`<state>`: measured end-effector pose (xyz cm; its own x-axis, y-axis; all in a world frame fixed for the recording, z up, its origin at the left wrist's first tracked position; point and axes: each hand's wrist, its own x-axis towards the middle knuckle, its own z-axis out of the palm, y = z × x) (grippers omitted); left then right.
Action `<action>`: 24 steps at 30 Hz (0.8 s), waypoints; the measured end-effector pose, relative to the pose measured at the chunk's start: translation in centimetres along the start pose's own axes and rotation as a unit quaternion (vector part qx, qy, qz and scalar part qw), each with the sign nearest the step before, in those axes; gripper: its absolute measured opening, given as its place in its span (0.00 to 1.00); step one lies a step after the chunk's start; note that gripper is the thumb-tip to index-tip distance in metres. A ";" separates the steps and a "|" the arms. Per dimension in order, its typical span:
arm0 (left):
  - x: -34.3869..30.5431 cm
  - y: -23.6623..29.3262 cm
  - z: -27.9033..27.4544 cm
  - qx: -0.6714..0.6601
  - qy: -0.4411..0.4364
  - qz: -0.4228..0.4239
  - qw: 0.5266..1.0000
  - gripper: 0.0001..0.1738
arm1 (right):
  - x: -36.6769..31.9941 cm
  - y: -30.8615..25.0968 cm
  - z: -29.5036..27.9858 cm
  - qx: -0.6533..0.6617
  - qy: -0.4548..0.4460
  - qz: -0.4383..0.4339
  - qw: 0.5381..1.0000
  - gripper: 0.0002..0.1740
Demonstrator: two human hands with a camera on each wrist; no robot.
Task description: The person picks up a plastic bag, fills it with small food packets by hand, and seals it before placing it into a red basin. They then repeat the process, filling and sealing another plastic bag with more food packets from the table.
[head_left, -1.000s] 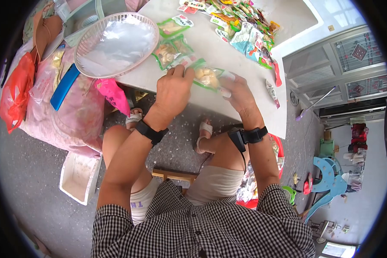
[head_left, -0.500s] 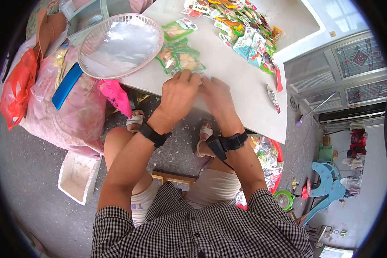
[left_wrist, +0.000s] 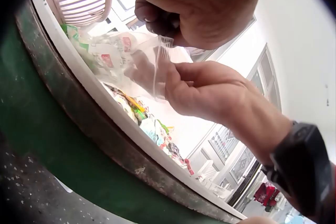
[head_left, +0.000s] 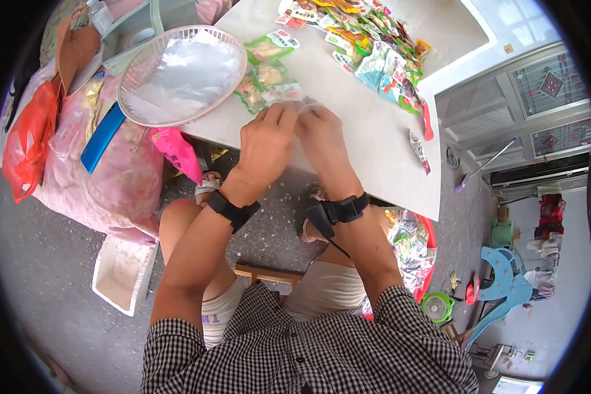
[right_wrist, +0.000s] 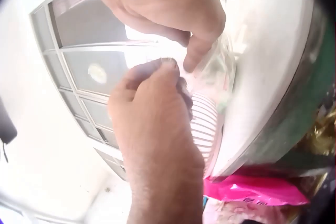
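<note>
Over the near edge of the table, my left hand [head_left: 267, 144] and right hand [head_left: 322, 141] are close together. In the left wrist view, a clear plastic bag [left_wrist: 156, 71] with a ribbed top edge is stretched between them. The left fingers [left_wrist: 157, 24] pinch one end of that edge, and the right thumb and fingers [left_wrist: 176, 85] pinch it lower down. Part of the bag is hidden behind the fingers in the head view. Just beyond the hands lie green-edged food packets [head_left: 271, 74] with pale contents. Another such packet [head_left: 269, 47] lies farther back.
A pink basket [head_left: 130, 105] lined with clear plastic sits at the table's left. Many colourful snack packets [head_left: 381, 52] are heaped at the back right, with a small packet [head_left: 419, 151] near the right edge. A red tub [head_left: 430, 262] of packets stands below the table.
The packet with pale contents that was between the hands has gone onto the other packets. The right hand has moved left, close to the left hand.
</note>
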<state>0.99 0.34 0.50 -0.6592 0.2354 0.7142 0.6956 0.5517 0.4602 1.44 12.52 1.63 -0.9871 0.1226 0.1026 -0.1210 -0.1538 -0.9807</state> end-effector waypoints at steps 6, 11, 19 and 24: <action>0.2 0.1 -0.3 -0.013 0.010 -0.030 0.999 0.09 | -3.2 -2.8 -5.9 -0.181 0.059 0.092 0.977 0.18; 0.9 0.2 -0.1 -0.029 0.032 -0.036 0.998 0.08 | 0.5 -1.5 -7.7 -0.329 0.070 -0.067 0.939 0.21; 3.9 -0.1 -3.3 -0.092 0.029 -0.050 0.994 0.05 | 4.2 -2.4 -6.1 -0.275 -0.098 -0.226 0.929 0.11; 6.4 0.2 -5.6 -0.353 0.040 -0.136 0.925 0.06 | 3.3 -6.8 -3.7 -0.079 -0.032 -0.128 0.988 0.04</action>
<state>-1.47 -2.56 8.12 -0.8338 0.0902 0.5447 0.5384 -0.0855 0.8383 -0.60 17.63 8.02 -0.9312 0.0755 0.3566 -0.3552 0.0309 -0.9343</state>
